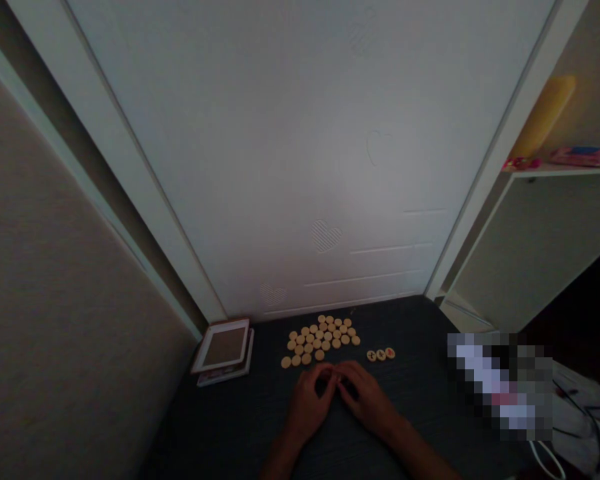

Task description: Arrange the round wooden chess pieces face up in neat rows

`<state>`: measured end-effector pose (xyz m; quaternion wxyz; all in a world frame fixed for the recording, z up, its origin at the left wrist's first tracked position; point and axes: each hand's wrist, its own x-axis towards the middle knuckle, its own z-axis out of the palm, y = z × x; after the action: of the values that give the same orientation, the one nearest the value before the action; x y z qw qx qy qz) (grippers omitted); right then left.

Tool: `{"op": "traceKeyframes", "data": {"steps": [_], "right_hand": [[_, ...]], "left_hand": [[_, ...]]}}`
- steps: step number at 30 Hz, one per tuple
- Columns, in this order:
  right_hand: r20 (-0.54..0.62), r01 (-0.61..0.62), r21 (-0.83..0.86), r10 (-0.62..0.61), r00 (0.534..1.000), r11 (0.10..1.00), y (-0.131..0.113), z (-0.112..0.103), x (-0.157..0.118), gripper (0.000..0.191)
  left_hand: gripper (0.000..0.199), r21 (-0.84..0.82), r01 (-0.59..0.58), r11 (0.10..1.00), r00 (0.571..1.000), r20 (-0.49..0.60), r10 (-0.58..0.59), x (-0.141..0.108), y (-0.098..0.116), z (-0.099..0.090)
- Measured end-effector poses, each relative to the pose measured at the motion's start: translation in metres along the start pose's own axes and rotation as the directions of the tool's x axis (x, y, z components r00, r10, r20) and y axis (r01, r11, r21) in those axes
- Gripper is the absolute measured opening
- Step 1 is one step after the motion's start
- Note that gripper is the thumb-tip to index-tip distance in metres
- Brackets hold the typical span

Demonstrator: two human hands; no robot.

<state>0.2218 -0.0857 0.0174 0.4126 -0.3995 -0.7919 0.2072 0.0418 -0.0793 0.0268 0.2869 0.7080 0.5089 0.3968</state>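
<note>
Both hands meet at the fingertips over the dark tabletop, just in front of several round wooden discs. My left hand has its thumb and fingers pinched together; anything between them is too small to tell. My right hand is closed in a similar pinch, touching the left fingertips. The discs lie flat and close together with blank faces up. To the right of this group, three marked discs sit side by side in a row, two with dark marks and one with a red mark.
A framed item lies on a thin stack at the left of the dark table. A white panel with heart patterns rises behind. At the right are a pixelated patch, a white cable and a shelf holding a yellow object.
</note>
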Motion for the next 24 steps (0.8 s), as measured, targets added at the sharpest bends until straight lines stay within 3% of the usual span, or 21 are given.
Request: {"op": "traceKeyframes", "data": {"steps": [7, 13, 24], "right_hand": [[0.000, 0.001, 0.010, -0.001, 1.000, 1.000, -0.001, 0.004, -0.001, 0.036], [-0.054, -0.060, 0.098, 0.066, 0.996, 0.993, 0.000, 0.002, 0.001, 0.026], [-0.089, -0.155, 0.106, 0.164, 0.982, 0.982, 0.008, 0.004, -0.001, 0.021]], "left_hand": [[0.019, -0.155, 0.029, 0.988, 0.999, 0.026, -0.025, 0.004, 0.007, -0.003], [0.025, -0.133, 0.027, 0.991, 0.999, 0.044, -0.021, 0.003, 0.012, -0.006], [0.026, -0.097, 0.033, 0.995, 0.996, 0.086, -0.024, 0.001, 0.003, 0.001]]}}
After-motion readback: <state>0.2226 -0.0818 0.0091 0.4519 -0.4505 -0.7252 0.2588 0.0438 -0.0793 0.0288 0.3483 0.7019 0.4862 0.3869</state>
